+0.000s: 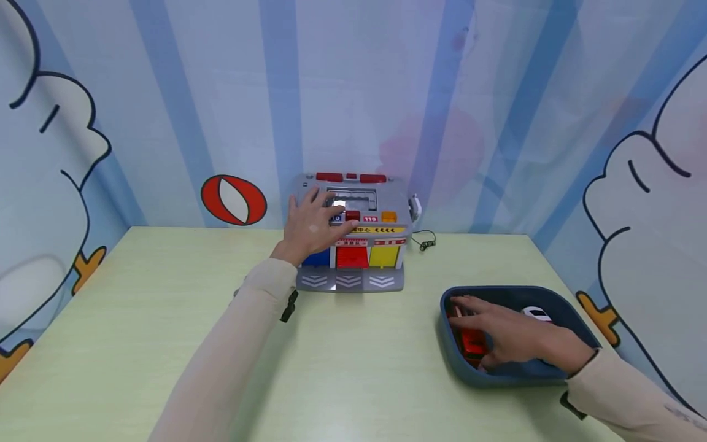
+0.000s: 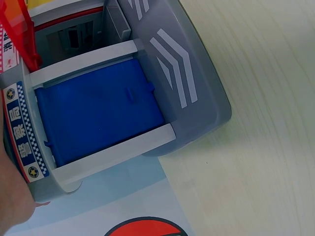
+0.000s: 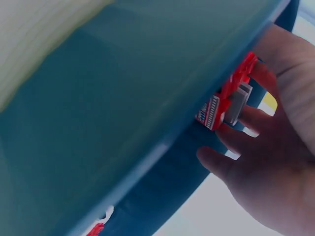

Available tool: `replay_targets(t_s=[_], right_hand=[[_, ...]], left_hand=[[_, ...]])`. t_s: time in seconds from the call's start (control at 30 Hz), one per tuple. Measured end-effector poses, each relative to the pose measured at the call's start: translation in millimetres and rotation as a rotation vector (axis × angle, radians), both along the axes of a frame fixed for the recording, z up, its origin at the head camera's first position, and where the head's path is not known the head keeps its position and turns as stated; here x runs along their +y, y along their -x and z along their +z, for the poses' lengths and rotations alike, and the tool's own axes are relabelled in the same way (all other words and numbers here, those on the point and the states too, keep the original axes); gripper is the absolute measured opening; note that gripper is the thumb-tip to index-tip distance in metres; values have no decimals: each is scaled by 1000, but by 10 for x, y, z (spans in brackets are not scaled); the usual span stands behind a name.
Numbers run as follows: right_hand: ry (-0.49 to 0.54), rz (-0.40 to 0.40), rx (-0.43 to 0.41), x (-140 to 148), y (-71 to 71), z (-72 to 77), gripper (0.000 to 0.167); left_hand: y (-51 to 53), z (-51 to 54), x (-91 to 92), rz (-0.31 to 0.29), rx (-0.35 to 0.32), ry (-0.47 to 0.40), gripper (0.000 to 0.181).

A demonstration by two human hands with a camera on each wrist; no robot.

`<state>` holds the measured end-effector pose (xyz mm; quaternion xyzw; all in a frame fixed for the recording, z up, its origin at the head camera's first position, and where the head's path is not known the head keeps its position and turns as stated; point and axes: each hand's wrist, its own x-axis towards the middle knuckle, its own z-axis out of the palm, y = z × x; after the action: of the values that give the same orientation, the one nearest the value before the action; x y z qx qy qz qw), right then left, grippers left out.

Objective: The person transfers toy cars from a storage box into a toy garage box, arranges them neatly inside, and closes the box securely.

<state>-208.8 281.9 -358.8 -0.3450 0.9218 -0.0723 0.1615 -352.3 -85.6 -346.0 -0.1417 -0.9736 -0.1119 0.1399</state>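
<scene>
A grey toy garage (image 1: 393,212) stands against the back wall, with blue, red and yellow doors. My left hand (image 1: 313,224) rests on its top left part, fingers spread and thumb stretched across the front. In the left wrist view the blue door (image 2: 98,110) is closed, while the red door (image 2: 17,34) beside it is raised and its bay shows. On the right, my right hand (image 1: 510,331) reaches into a dark blue bin (image 1: 461,373). Its thumb and fingers curl round a red toy truck (image 1: 473,345) at the bin's left end; the hand partly hides it.
A white toy car (image 1: 536,314) lies in the bin behind my right hand. A thin black cord (image 1: 425,242) trails at the garage's right side. Printed cloth walls border the pale table (image 1: 342,356) at the back and sides.
</scene>
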Motion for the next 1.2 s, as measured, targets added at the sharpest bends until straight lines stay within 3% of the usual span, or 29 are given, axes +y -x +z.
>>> replay_targets(t_s=[0.53,1.0,1.2], right_hand=[[11,53,67,-16,43,-76,59],[36,90,77,-49,50,-79,42],[47,62,38,-23,47,-36,42]], left_hand=[[7,9,-5,0,-5,7,66],[8,-9,7,5,-7,17,65],[12,11,8,14,-11,23,65]])
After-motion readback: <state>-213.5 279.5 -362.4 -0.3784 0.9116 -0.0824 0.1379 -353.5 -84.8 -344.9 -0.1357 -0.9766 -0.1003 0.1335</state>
